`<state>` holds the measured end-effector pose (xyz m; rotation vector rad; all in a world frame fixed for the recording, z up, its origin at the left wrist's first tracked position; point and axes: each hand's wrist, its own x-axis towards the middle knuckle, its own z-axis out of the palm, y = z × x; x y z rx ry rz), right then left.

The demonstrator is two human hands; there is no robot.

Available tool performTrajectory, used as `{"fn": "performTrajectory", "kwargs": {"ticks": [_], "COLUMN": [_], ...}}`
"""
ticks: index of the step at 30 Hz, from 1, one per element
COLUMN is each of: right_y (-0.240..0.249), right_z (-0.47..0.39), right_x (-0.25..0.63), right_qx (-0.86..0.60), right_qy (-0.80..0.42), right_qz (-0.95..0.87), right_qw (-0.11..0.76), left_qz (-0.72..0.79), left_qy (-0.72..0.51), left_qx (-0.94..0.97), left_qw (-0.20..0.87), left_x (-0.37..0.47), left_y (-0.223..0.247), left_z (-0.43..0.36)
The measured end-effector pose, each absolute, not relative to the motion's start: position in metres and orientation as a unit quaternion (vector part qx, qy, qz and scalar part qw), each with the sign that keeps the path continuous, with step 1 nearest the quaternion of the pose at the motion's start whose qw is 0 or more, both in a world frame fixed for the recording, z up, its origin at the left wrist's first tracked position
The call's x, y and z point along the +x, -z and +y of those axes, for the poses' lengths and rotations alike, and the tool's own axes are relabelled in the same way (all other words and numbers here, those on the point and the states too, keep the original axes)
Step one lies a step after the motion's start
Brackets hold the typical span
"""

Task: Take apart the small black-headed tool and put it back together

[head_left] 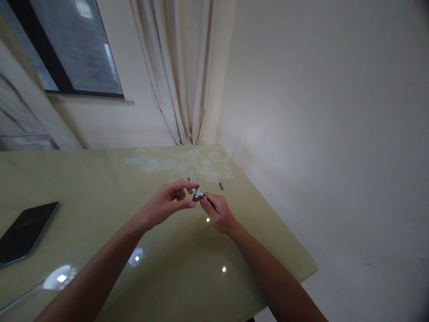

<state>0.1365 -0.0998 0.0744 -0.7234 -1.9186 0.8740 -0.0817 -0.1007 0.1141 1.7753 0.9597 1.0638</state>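
Between thumb and index finger, my left hand (170,198) pinches a small dark, thin piece (195,193). My right hand (219,212) is closed around a small whitish and dark item (200,195), whose exact shape is too small to tell. The two held things meet or overlap between my fingertips, above the glossy table (174,277). A short dark piece (221,186) lies on the table beyond my right hand. Another tiny dark piece (188,179) rests just beyond my left fingertips.
A black tablet-like device (27,230) lies at the left, with a thin cable (23,296) nearer to me. The table's right edge runs beside a plain wall (318,134). Curtains (182,67) hang behind the table, and a window (80,44) is at the upper left.
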Motion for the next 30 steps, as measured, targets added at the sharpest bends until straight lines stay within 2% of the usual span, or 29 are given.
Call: {"fn": "performTrajectory", "kwargs": {"ticks": [14, 19, 22, 25, 28, 30], "right_y": [-0.071, -0.064, -0.051, -0.039, -0.030, -0.024], "right_z": [-0.094, -0.068, -0.042, -0.020, -0.007, -0.002], "right_x": [0.136, 0.151, 0.174, 0.202, 0.220, 0.225], "right_qx": [-0.288, -0.347, -0.434, -0.523, -0.596, -0.626], "right_qy": [-0.340, -0.367, -0.340, -0.279, -0.219, -0.188], "right_qz": [-0.785, -0.710, -0.641, -0.597, -0.571, -0.574], "right_qw": [0.431, 0.490, 0.534, 0.541, 0.520, 0.493], "left_qz": [0.404, 0.442, 0.449, 0.464, 0.473, 0.456], "left_qy": [-0.423, -0.419, -0.354, -0.242, -0.154, -0.147], "left_qx": [0.729, 0.727, 0.794, 0.846, 0.863, 0.873], "left_qw": [0.357, 0.316, 0.206, 0.103, 0.085, 0.087], "left_x": [-0.082, -0.079, -0.070, -0.064, -0.063, -0.066], "left_y": [-0.110, -0.083, -0.053, -0.027, -0.012, -0.010], "left_z": [-0.098, -0.089, -0.085, -0.086, -0.086, -0.084]}}
